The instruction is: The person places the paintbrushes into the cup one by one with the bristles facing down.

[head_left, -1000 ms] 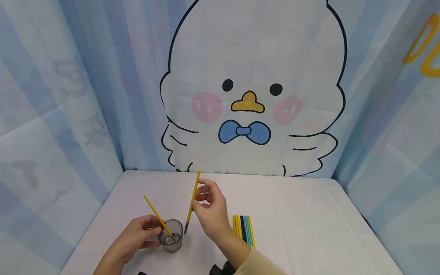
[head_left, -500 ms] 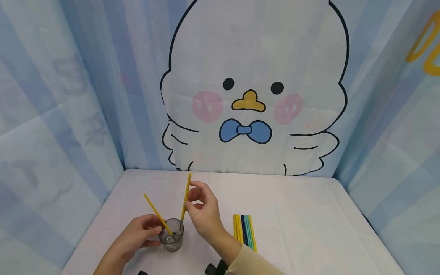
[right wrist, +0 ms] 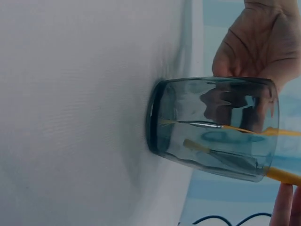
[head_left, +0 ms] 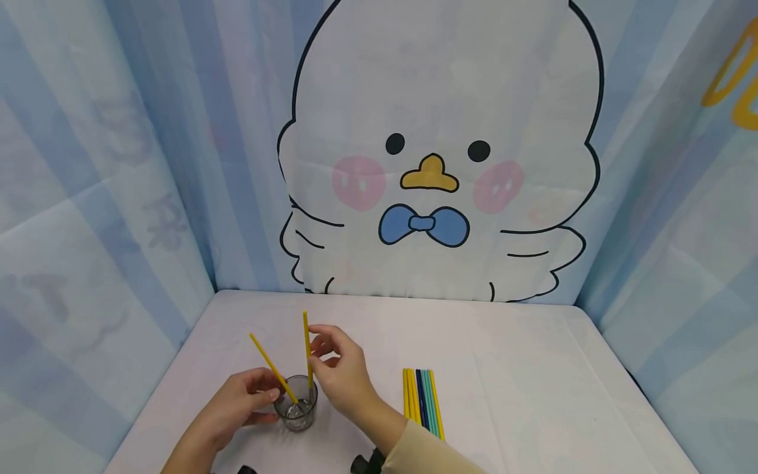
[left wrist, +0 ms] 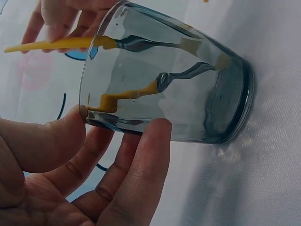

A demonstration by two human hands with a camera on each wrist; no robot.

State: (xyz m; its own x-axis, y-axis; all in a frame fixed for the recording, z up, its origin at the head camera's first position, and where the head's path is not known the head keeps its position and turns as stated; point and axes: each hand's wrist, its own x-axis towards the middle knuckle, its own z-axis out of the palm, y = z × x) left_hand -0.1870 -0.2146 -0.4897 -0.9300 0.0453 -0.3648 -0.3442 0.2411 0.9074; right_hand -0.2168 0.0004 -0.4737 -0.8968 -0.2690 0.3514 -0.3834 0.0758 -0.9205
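A clear grey-blue glass stands upright on the white table. My left hand holds it from the left; in the left wrist view, thumb and fingers touch its rim and side. One yellow-handled paintbrush leans in the glass toward the left hand, bristles down. My right hand pinches a second yellow paintbrush by its handle, nearly upright at the glass's right rim. Through the wall in the right wrist view, this brush's flat bristles are inside the glass, apart from the base.
Several thin sticks in yellow, dark blue and teal lie side by side right of the right forearm. Dark objects show at the front edge of view. A printed cloth backdrop rises behind the table.
My right hand has moved left and slightly down, bringing its paintbrush from beside the glass to inside it. The left hand and the glass have stayed nearly still.
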